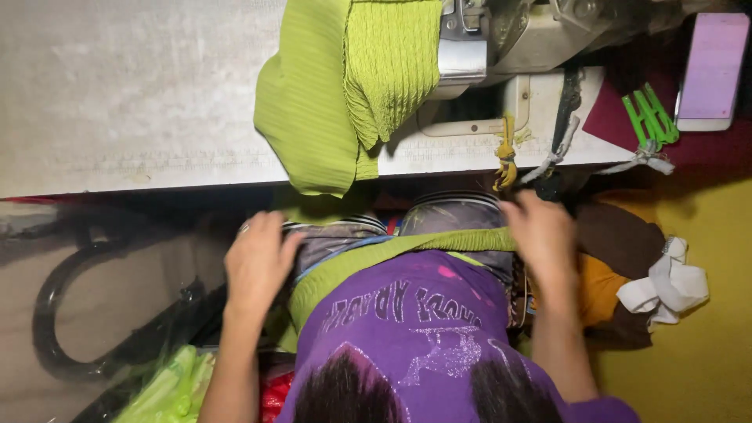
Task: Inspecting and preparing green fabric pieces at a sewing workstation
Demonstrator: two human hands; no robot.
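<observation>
Both hands rest on a green fabric strip (392, 251) across the lap below the sewing table (141, 102), left hand (257, 262) fingers curled over it, right hand (543, 235) blurred, grip unclear.

- We count two hands, the left hand (258, 262) and the right hand (542, 235).
- One sewing machine (533, 31).
- One white table (141, 94).
- One pleated green cloth (352, 86).
- One green clipper (650, 117).
- One phone (713, 70), perhaps.
- One white rag (666, 286).
</observation>
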